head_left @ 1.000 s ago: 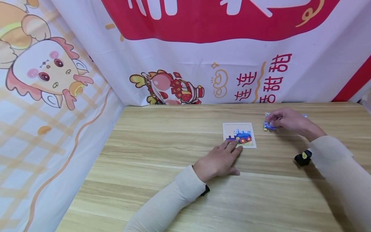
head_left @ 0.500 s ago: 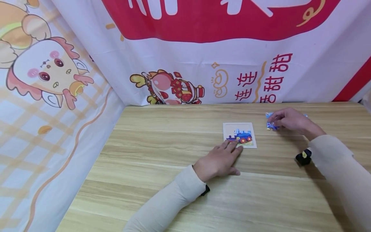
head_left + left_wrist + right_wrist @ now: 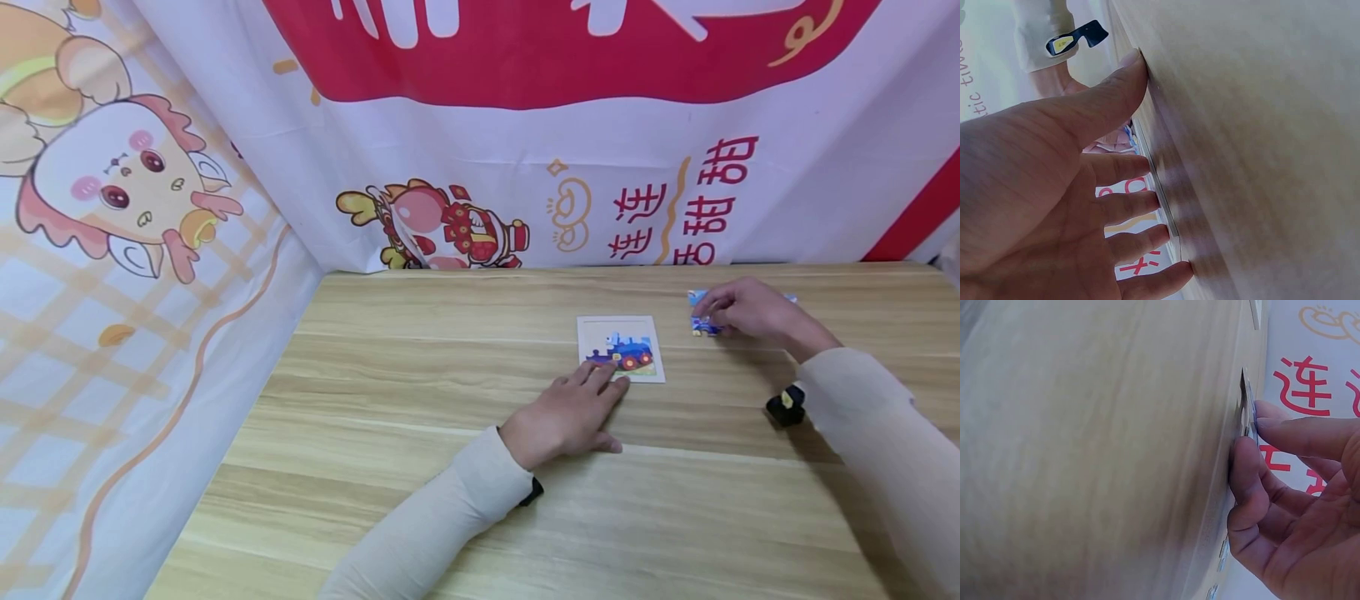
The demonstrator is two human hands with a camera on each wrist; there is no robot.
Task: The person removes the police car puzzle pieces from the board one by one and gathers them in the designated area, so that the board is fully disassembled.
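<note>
A square puzzle board (image 3: 592, 330) with a white border lies on the table, a blue train with red wheels partly filling its inside. My left hand (image 3: 567, 414) rests at its near left edge, fingers straight and spread, fingertips on the rim; the left wrist view shows the thumb apart on the wood. Farther right, my right hand (image 3: 753, 310) pinches a blue puzzle piece (image 3: 703, 327). In the right wrist view, thumb and fingers (image 3: 1300, 434) meet at the piece, seen edge-on and slightly tilted off the table. More blue pieces (image 3: 697, 296) lie behind this hand, mostly covered by it.
The wooden table (image 3: 420, 358) meets a printed cloth backdrop (image 3: 570, 142) along its far edge. Another patterned cloth (image 3: 150, 333) hangs along the left side. A black strap (image 3: 786, 407) hangs from my right wrist, close above the table.
My right hand has shifted the blue puzzle piece slightly to the right, then kept nearly still. The left hand and the puzzle board have not moved.
</note>
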